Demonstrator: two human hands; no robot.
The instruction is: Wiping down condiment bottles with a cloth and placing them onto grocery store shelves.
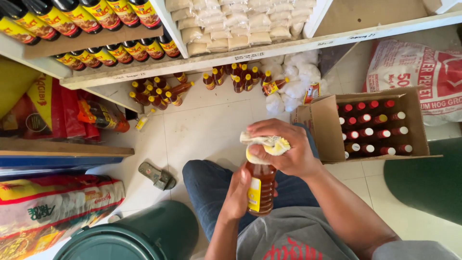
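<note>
Left hand (pixel 237 195) grips amber bottle (pixel 260 188); right hand (pixel 284 149) grips cloth (pixel 263 143); bottle-filled carton (pixel 370 126) just beside

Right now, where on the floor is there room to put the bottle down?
The white tiled floor is bare between the small bottles under the shelf, the cardboard box and the knees. It is crowded under the shelf, and inside the box. The left hand holds the bottle; the right hand presses a cloth on top.

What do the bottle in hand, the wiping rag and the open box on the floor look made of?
Bottle: clear plastic or glass, glossy; amber liquid shows through. Rag: soft cloth, crumpled folds, white and yellow. Box: brown corrugated cardboard, matte, bent flaps.
</note>
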